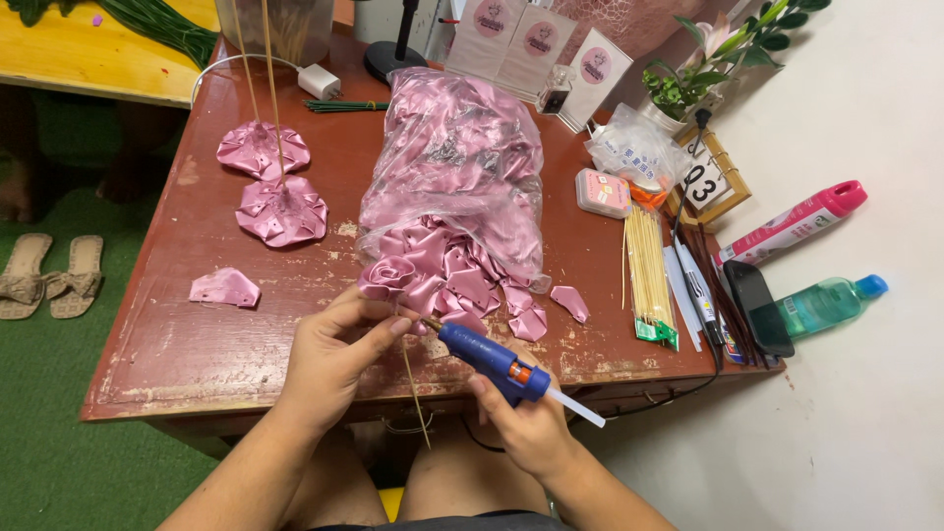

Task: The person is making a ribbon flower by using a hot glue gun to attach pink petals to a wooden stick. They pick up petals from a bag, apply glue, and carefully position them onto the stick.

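Gluing mid-frame: your left hand point(339, 359) pinches a half-built satin rose point(388, 275); your right hand point(526, 423) clasps the glue gun point(492, 362); two blooms point(280, 211) finished upper left; bagged petals point(452, 177) remain.

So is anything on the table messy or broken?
Yes. The clear plastic bag lies on its side, and pink satin petals spill out of its open end onto the red table, whose paint is chipped and worn along the front. One loose petal piece lies apart on the left.
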